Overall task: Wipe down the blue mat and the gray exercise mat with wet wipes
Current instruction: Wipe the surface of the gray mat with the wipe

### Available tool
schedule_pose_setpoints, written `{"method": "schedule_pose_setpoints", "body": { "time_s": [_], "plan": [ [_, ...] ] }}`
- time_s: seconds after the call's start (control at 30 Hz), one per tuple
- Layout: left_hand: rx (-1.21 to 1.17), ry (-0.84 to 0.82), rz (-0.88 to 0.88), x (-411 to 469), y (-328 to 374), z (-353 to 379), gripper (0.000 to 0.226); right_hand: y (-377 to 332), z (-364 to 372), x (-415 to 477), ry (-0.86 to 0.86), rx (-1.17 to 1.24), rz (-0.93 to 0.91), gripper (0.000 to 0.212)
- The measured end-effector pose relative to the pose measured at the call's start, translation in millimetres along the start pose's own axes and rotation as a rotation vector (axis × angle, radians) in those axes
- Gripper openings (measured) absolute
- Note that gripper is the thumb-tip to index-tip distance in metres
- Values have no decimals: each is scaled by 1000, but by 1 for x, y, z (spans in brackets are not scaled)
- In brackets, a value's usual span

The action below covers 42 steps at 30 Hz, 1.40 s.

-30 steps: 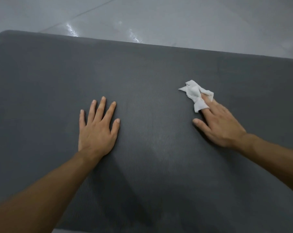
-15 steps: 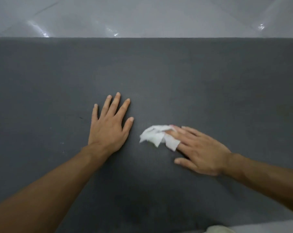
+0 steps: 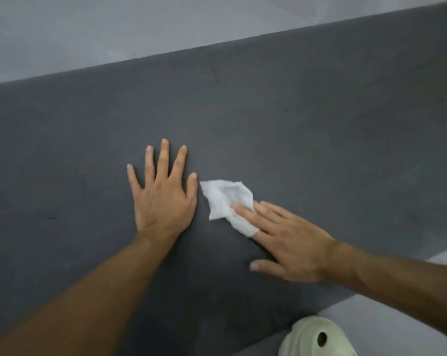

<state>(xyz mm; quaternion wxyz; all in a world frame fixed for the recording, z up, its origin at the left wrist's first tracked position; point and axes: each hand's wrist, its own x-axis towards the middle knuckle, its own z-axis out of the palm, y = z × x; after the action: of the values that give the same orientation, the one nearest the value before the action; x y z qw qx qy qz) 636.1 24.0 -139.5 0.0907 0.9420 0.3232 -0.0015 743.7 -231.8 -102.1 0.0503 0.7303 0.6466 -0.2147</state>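
The gray exercise mat (image 3: 307, 119) fills most of the head view, lying flat on the floor. My left hand (image 3: 163, 194) rests palm down on it, fingers straight and spread. A crumpled white wet wipe (image 3: 223, 197) lies on the mat just right of my left thumb. My right hand (image 3: 289, 240) presses the wipe's near part down with straight fingers, thumb spread out toward me. The blue mat is not in view.
Glossy light gray tiled floor (image 3: 114, 29) runs beyond the mat's far edge and shows again at the lower right. A pale green slipper (image 3: 317, 337) sits on the floor beside the mat's near edge, at the bottom right.
My right hand has swept the wipe from the mat's right side leftward to just beside my left hand. The left hand stays planted. My view has tilted, bringing the slipper into sight.
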Motion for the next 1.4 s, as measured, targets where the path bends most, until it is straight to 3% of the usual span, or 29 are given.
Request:
{"method": "schedule_pose_setpoints", "body": {
  "time_s": [0.17, 0.43, 0.6, 0.67, 0.77, 0.97, 1.17, 1.23, 1.33, 1.4],
  "plan": [
    [9, -3, 12, 1, -3, 1, 63, -30, 6, -23, -35, -8, -60, 63],
    [18, 21, 17, 0, -4, 0, 64, -8, -7, 24, -1, -80, 6, 77],
    [20, 8, -6, 0, -3, -1, 67, 98, -47, 58, 121, -54, 429, 88],
    [18, -1, -5, 1, -2, -1, 67, 134, -69, 64, 67, -29, 528, 88],
    [31, -24, -7, 2, 2, -2, 68, 155, -94, 59, -106, -105, 417, 94],
    [27, -42, -21, 3, 1, -6, 68, 125, -115, 36, -373, -176, 138, 90],
    [62, -47, -13, 1, 0, -4, 67, 72, -56, 24, -21, -2, 245, 90],
    [67, -45, -22, 0, 1, -3, 67, 38, -31, 11, 38, -6, 155, 88],
    [61, -33, -16, 0, 4, -3, 66, -6, 1, -20, 45, -89, -166, 78],
    [50, -18, -15, 0, 6, -3, 65, -4, 8, -37, 34, -111, -222, 76]
  ]
}}
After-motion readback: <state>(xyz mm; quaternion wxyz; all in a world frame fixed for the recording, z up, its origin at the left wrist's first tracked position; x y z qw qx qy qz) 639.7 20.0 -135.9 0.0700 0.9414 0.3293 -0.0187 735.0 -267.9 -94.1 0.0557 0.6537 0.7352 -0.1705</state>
